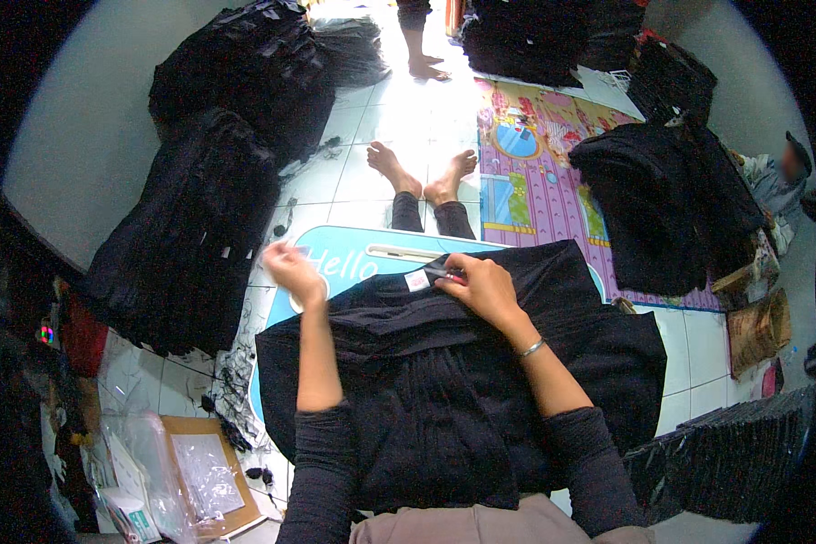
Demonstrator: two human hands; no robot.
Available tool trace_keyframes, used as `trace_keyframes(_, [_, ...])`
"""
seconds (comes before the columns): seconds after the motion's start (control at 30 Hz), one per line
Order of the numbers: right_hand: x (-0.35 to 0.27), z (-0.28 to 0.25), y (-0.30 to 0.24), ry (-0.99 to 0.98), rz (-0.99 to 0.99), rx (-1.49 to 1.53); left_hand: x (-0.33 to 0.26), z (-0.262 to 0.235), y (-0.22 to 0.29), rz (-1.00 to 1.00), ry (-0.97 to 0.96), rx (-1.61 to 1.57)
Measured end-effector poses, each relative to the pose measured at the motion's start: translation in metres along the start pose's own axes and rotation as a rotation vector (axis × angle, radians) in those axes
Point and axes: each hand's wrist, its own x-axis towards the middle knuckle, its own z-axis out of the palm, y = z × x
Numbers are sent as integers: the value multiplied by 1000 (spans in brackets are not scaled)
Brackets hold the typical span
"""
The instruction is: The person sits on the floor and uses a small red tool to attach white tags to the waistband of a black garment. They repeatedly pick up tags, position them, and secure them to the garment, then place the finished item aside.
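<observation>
A black garment (417, 390) lies spread over a light blue lap table (286, 304) across my legs. Near its upper edge sits a small white label (417, 280). My right hand (485, 288) rests over the cloth beside that label, its fingers closed round small thread snips (451, 275) with a reddish handle, the blades pointing toward the label. My left hand (295, 275) is raised at the table's left edge, away from the garment. Motion smears its fingers, so whether they hold anything cannot be made out.
Heaps of black garments (190, 227) stand at the left, with another pile (644, 199) at the right on a colourful mat (539, 172). Black scraps litter the tiles. A cardboard piece in clear plastic (213, 471) lies lower left. Another person's legs (415, 45) show at the far end.
</observation>
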Motion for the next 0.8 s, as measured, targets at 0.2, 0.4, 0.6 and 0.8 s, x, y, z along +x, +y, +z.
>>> trace_keyframes(0.2, [6,9,-2,49,46,-262,-5,-21,11,524,-149,320])
trace_keyframes(0.4, [9,6,12,426,72,-317,-95,13,53,207,-1098,126])
trace_keyframes(0.6, [21,-14,58,-5,111,213,-92,14,38,205,-1078,140])
trace_keyframes(0.8, [35,13,84,-156,293,736,-108,25,42,239,-1032,62])
